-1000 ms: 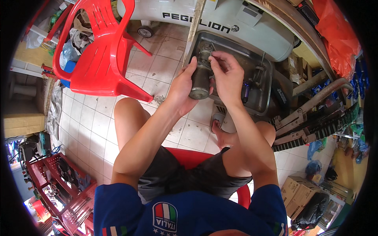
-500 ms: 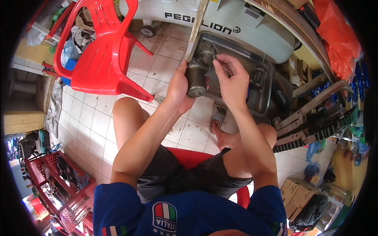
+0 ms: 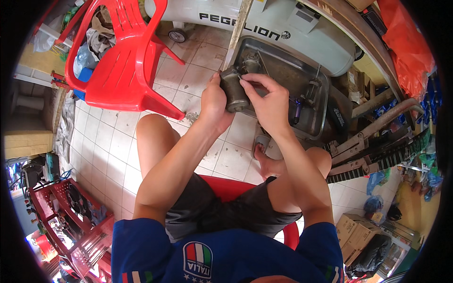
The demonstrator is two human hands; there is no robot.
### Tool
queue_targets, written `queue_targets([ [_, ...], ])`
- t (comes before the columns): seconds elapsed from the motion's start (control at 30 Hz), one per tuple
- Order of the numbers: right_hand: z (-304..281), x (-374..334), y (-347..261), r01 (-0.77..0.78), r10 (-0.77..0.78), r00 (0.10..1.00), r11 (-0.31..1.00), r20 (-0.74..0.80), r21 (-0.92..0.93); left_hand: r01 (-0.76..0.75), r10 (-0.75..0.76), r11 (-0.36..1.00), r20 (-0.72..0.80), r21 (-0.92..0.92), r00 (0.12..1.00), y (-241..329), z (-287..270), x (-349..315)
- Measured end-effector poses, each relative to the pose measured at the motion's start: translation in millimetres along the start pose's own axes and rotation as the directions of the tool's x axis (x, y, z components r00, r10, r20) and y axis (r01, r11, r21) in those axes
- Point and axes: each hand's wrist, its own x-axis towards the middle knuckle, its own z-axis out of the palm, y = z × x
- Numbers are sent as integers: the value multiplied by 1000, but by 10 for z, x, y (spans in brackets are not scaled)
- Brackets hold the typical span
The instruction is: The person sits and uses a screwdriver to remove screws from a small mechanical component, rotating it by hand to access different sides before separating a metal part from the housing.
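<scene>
Apparently mid-manipulation, your left hand (image 3: 214, 101) grasped the dark-grey metal cylinder (image 3: 235, 94); your right hand (image 3: 270, 96) pinched near its edge, contents unclear; next, steady support seemed necessary.

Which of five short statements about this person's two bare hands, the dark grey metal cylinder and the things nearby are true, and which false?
1. The left hand grips the dark grey metal cylinder. True.
2. A red plastic armchair stands left of a rectangular dark metal tray. True.
3. The right hand is grasping the armchair. False: the right hand's fingertips are at the cylinder.
4. A slim purple-and-dark object lies on the armchair's seat. False: the object lies in the tray.
5. A long white tank lies beyond the tray. True.
</scene>
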Motion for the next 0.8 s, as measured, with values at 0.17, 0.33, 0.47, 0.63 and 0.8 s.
queue_targets([
  [0.17, 2, 9, -1, 71, -71, 997, 997, 4, -41, -2, 2, 1000, 2, 21, 1000, -15, -39, 27],
  [0.33, 2, 17, 4, 35, -36, 999, 999, -11, -27, -14, 14, 1000, -63, 12, 998, -34, 36, 19],
  [0.47, 52, 20, 76, -91, 99, 994, 984, -44, 156, -46, 48, 999, -61, 24, 997, -34, 42, 31],
  [0.63, 63, 15, 74, -101, 116, 991, 973, -59, 208, -76, 75, 997, 25, 26, 997, 1, 19, -6],
  [0.8, 40, 22, 41, -96, 107, 993, 976, -51, 193, -91, 90, 995, 26, 32, 996, -6, 45, -20],
])
